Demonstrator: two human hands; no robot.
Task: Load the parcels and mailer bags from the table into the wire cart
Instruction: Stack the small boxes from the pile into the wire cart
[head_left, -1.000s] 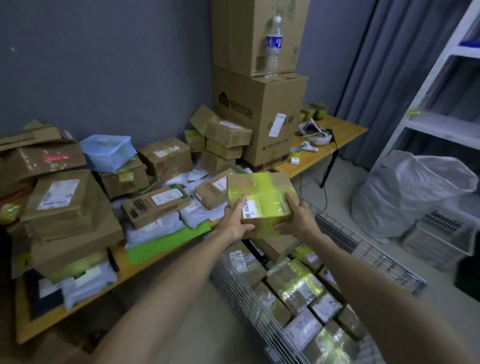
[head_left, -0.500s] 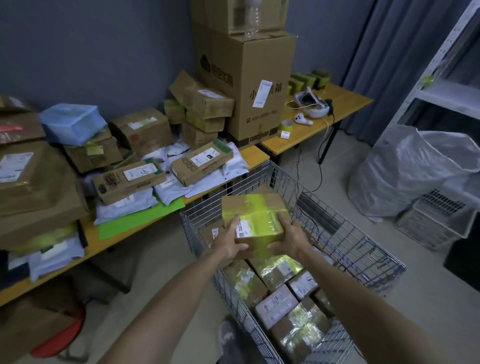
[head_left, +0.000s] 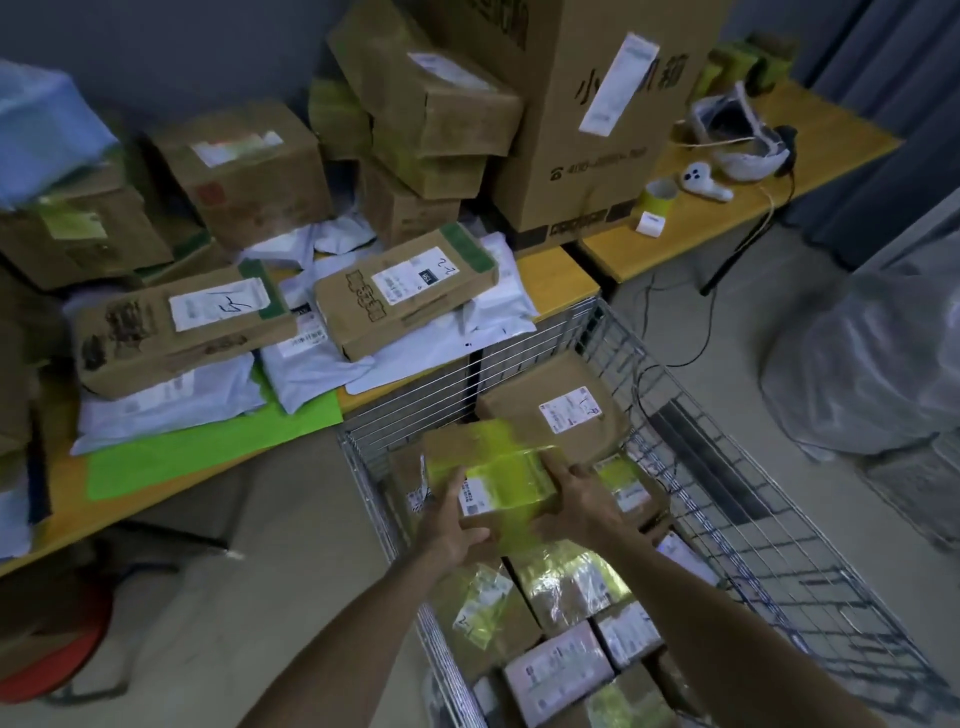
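Note:
A cardboard parcel wrapped in yellow-green tape (head_left: 493, 470) is low inside the wire cart (head_left: 769, 525), just above the parcels packed there. My left hand (head_left: 452, 527) grips its left near corner and my right hand (head_left: 584, 506) grips its right side. Below and near me in the cart lie several taped parcels (head_left: 558, 670); a brown box with a white label (head_left: 553, 410) sits at the cart's far end. On the yellow table (head_left: 558, 280) lie two flat brown boxes (head_left: 405, 293) over white mailer bags (head_left: 311, 366), with more boxes stacked behind.
A large carton (head_left: 597, 119) stands at the table's back. A second table (head_left: 727, 208) to the right holds a headset, a controller and a tape roll. Cables run on the floor beside the cart. A big plastic sack (head_left: 872, 364) sits at right; a red stool (head_left: 57, 660) at lower left.
Both hands have carried the yellow-taped parcel from table height, off the table edge and down into the cart. The view has tilted downward with it.

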